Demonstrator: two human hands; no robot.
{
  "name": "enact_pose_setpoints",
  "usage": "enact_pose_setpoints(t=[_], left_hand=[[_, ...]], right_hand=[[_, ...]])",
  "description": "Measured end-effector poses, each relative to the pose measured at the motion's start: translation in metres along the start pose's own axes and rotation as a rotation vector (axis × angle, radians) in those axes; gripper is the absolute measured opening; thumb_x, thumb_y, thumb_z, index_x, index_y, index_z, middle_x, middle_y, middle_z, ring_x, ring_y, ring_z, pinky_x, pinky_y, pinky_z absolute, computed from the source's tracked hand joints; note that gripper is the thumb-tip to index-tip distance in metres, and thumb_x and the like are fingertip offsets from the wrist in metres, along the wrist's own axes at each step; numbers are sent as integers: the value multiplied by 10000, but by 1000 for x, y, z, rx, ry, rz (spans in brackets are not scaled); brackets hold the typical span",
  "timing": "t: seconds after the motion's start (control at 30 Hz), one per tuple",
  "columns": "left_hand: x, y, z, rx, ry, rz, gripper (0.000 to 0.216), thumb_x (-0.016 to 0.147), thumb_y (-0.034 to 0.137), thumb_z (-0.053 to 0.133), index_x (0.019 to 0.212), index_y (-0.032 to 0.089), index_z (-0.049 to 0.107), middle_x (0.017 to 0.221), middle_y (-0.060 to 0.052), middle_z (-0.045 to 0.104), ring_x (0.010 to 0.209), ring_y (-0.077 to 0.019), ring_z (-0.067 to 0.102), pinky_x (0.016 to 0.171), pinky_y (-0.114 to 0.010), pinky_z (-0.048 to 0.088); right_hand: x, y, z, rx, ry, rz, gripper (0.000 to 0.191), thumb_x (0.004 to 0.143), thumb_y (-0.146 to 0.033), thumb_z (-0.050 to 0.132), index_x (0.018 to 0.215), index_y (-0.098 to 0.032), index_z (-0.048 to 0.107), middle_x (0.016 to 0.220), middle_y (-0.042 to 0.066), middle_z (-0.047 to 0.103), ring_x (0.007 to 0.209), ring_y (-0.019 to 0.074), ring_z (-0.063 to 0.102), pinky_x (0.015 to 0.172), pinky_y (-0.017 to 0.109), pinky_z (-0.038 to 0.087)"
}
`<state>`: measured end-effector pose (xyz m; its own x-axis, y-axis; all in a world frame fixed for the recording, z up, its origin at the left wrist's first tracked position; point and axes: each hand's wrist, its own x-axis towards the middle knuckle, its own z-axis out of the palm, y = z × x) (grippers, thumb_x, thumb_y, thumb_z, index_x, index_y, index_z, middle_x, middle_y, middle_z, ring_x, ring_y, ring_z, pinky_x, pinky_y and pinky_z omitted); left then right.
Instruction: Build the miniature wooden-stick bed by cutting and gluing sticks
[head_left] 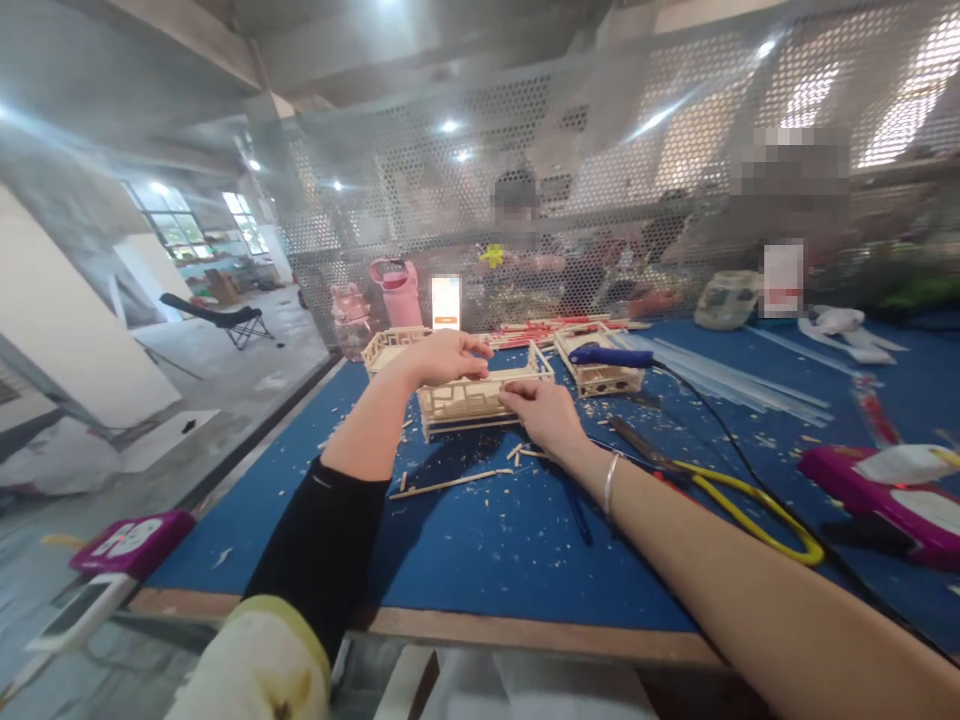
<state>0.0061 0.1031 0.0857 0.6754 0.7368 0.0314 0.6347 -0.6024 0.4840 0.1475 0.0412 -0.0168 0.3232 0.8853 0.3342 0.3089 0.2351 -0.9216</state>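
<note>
A small box-like frame of pale wooden sticks (480, 397) stands on the blue table (465, 560). My left hand (442, 357) rests over its top left rim, fingers curled round the edge. At the frame's right front my right hand (544, 412) pinches the top rail. A loose long stick (442, 485) lies on the table just in front of the frame, among wood chips.
Two more stick frames (600, 372) (386, 345) stand behind, a blue glue gun (611, 356) lying on the right one. Yellow-handled pliers (720, 485) lie at the right. A pink bottle (397, 290) and a perforated metal screen (600, 170) stand at the back; people sit beyond it.
</note>
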Motion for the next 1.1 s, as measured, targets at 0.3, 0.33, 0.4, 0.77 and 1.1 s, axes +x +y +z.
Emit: enact_pose_setpoints(t=[0.3,0.33,0.4,0.77,1.1], left_hand=[[-5,21,13,59,29,-17,520,644,264,625,1142,115,602,871,-80,709,758,-171,612,666,-262,432],[-5,22,15,54,33,-18,522,641,248,630,1144,114,600,885,-85,709,767,-174,618,673,-265,436],[-3,23,20,61,53,-10,514,639,213,631,1142,111,599,893,-90,709,772,-177,627,683,-269,443],[3,21,32,156,190,119,528,657,124,573,1185,109,564,803,-63,705,705,-160,620,693,-275,452],[0,26,32,146,198,92,518,657,135,565,1175,128,575,804,-49,704,677,-145,607,684,-266,447]], right_hand=[[3,8,4,73,-14,-28,206,636,-308,591,713,-155,706,675,7,698,650,160,605,643,262,446],[3,8,4,80,-16,-33,211,637,-315,587,711,-156,706,664,3,693,640,156,599,632,259,443],[3,9,4,90,-18,-42,210,635,-315,578,701,-161,706,651,-3,685,628,152,589,615,254,439],[5,7,3,83,-3,-23,201,635,-258,564,717,-165,723,648,-1,679,631,149,584,576,241,440],[5,11,-5,24,41,90,299,620,-85,491,839,-131,690,793,52,711,505,112,577,426,214,449]])
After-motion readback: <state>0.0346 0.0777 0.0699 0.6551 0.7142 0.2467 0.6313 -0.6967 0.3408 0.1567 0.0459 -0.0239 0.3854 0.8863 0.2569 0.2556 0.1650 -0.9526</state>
